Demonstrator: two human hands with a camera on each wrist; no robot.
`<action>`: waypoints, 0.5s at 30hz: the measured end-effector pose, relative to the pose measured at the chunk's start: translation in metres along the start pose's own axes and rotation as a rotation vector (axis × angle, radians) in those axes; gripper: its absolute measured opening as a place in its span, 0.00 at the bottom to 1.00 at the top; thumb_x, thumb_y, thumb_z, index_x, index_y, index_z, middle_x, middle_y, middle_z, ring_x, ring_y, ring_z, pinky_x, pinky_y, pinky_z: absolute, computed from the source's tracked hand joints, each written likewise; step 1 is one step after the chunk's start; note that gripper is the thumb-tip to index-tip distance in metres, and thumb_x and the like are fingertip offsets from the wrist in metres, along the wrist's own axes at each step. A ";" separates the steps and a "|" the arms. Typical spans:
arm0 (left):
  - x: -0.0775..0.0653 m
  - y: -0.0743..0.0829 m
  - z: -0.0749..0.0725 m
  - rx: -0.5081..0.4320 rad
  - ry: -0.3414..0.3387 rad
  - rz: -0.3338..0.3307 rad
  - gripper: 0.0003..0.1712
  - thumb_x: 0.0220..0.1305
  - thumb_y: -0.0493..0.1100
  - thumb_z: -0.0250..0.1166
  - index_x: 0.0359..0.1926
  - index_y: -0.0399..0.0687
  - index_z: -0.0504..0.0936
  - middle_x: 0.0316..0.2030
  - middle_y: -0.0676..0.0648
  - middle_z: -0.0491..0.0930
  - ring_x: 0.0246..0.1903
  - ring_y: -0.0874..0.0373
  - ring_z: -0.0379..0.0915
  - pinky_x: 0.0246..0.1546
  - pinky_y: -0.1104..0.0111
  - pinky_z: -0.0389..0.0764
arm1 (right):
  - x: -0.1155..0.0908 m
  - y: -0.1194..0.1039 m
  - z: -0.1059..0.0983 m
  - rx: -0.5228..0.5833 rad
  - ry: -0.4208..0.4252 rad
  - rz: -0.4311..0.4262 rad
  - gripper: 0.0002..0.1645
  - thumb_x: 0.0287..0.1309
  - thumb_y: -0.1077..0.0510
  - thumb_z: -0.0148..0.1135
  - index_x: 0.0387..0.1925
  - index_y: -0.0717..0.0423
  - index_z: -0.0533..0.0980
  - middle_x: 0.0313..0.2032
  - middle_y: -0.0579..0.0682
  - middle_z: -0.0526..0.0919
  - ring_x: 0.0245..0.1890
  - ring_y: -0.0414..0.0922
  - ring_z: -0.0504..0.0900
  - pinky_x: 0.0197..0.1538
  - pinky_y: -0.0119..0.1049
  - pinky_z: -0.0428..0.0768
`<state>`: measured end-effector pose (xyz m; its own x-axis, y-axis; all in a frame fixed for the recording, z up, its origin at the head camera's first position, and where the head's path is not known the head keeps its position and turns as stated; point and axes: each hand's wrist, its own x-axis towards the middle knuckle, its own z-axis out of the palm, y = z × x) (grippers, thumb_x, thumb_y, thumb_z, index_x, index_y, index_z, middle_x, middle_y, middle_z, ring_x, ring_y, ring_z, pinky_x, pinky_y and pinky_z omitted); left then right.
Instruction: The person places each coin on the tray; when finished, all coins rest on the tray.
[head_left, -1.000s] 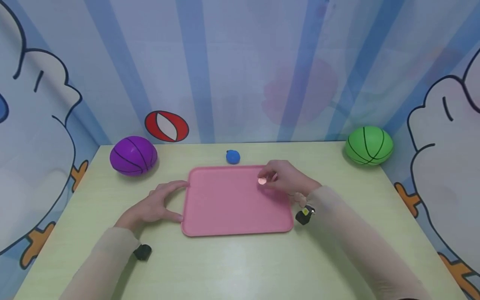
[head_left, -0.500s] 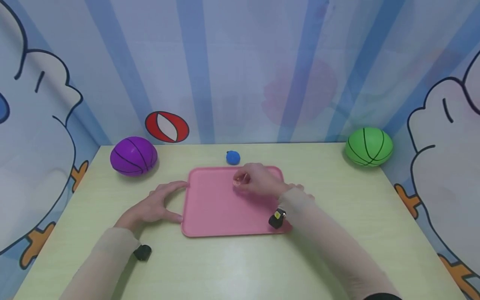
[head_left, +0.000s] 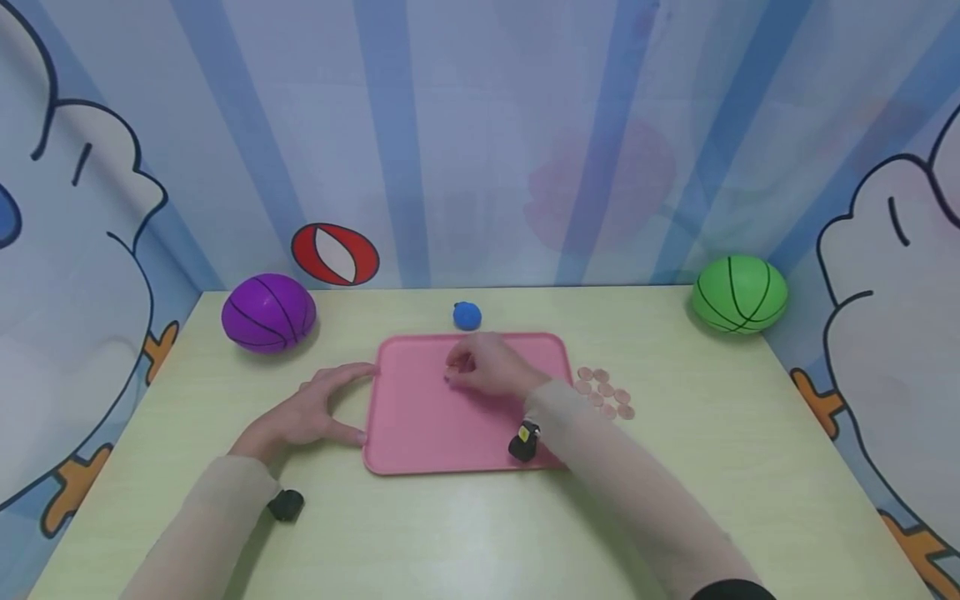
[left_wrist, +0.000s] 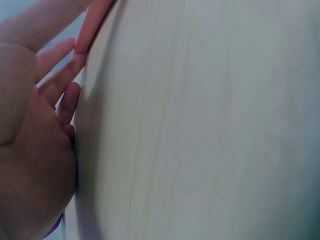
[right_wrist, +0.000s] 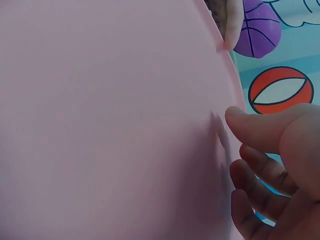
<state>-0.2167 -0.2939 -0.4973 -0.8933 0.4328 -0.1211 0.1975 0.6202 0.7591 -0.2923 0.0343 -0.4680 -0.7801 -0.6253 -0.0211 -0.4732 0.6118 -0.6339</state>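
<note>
My right hand is over the pink tray, thumb and forefinger pinched together. A copper-coloured coin barely shows at those fingertips; in the right wrist view the thumb hides the pinch. At the tray's left side my left hand lies with fingers spread, its thumb and fingertips touching the rim. The left wrist view has this hand's palm beside the tabletop. Several similar coins lie flat in a loose cluster just right of the tray, partly behind the right sleeve.
A purple ball with black lines sits at the back left, a green one at the back right. Behind the tray is a small blue round object. A printed curtain rises along the table's back edge.
My right hand has moved left across the tray with the coin, from the right part to the middle. The coin cluster has come out from under its forearm. My left hand stays put.
</note>
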 end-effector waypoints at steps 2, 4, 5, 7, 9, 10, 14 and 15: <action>0.000 0.000 0.000 0.000 0.000 0.002 0.63 0.44 0.58 0.86 0.80 0.63 0.64 0.80 0.48 0.59 0.78 0.41 0.48 0.74 0.29 0.46 | 0.001 0.000 0.003 -0.001 0.003 0.010 0.10 0.63 0.58 0.76 0.45 0.54 0.88 0.38 0.44 0.89 0.39 0.39 0.84 0.48 0.33 0.84; 0.001 0.000 0.000 -0.001 0.000 0.001 0.64 0.44 0.58 0.86 0.80 0.63 0.64 0.80 0.48 0.59 0.78 0.41 0.48 0.74 0.29 0.46 | 0.003 0.001 0.006 -0.016 0.011 0.007 0.09 0.63 0.58 0.75 0.44 0.54 0.88 0.37 0.44 0.89 0.38 0.39 0.83 0.47 0.33 0.84; 0.001 0.000 0.000 -0.002 0.000 0.001 0.64 0.44 0.58 0.87 0.80 0.63 0.64 0.80 0.48 0.59 0.78 0.42 0.48 0.74 0.29 0.46 | 0.003 0.001 0.007 -0.026 0.015 0.005 0.08 0.64 0.58 0.75 0.44 0.54 0.88 0.37 0.44 0.89 0.38 0.39 0.84 0.48 0.34 0.84; 0.001 0.000 0.000 -0.002 -0.001 0.002 0.64 0.44 0.58 0.86 0.80 0.62 0.64 0.80 0.47 0.59 0.77 0.41 0.48 0.74 0.29 0.46 | 0.004 0.002 0.010 -0.046 0.027 0.003 0.09 0.64 0.58 0.74 0.45 0.54 0.88 0.38 0.45 0.89 0.39 0.39 0.84 0.49 0.34 0.84; 0.001 0.000 0.000 -0.004 -0.001 0.000 0.64 0.44 0.58 0.87 0.80 0.62 0.64 0.80 0.47 0.59 0.78 0.41 0.48 0.74 0.29 0.45 | 0.004 0.003 0.011 -0.056 0.039 0.009 0.10 0.64 0.58 0.74 0.46 0.55 0.88 0.40 0.46 0.90 0.41 0.40 0.84 0.51 0.36 0.84; 0.000 0.000 0.000 -0.002 -0.001 0.000 0.64 0.44 0.58 0.87 0.80 0.62 0.64 0.80 0.47 0.59 0.78 0.41 0.48 0.74 0.29 0.44 | 0.004 0.003 0.011 -0.057 0.043 0.015 0.11 0.64 0.57 0.74 0.47 0.56 0.88 0.41 0.47 0.90 0.42 0.41 0.85 0.52 0.37 0.84; 0.001 -0.001 0.000 0.005 0.002 -0.005 0.64 0.44 0.59 0.86 0.80 0.63 0.63 0.80 0.48 0.59 0.78 0.41 0.48 0.74 0.29 0.44 | 0.004 0.001 0.012 -0.066 0.052 0.024 0.12 0.65 0.57 0.74 0.47 0.57 0.88 0.43 0.49 0.91 0.44 0.43 0.86 0.55 0.39 0.84; 0.001 -0.001 0.000 0.007 0.002 -0.005 0.63 0.44 0.59 0.86 0.80 0.64 0.63 0.80 0.48 0.59 0.78 0.41 0.48 0.74 0.29 0.45 | 0.005 0.000 0.012 -0.072 0.053 0.022 0.11 0.65 0.57 0.73 0.47 0.57 0.88 0.43 0.49 0.91 0.44 0.43 0.86 0.55 0.39 0.84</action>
<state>-0.2178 -0.2940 -0.4981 -0.8951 0.4283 -0.1235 0.1960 0.6271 0.7538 -0.2910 0.0256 -0.4777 -0.8102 -0.5861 0.0081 -0.4828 0.6594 -0.5763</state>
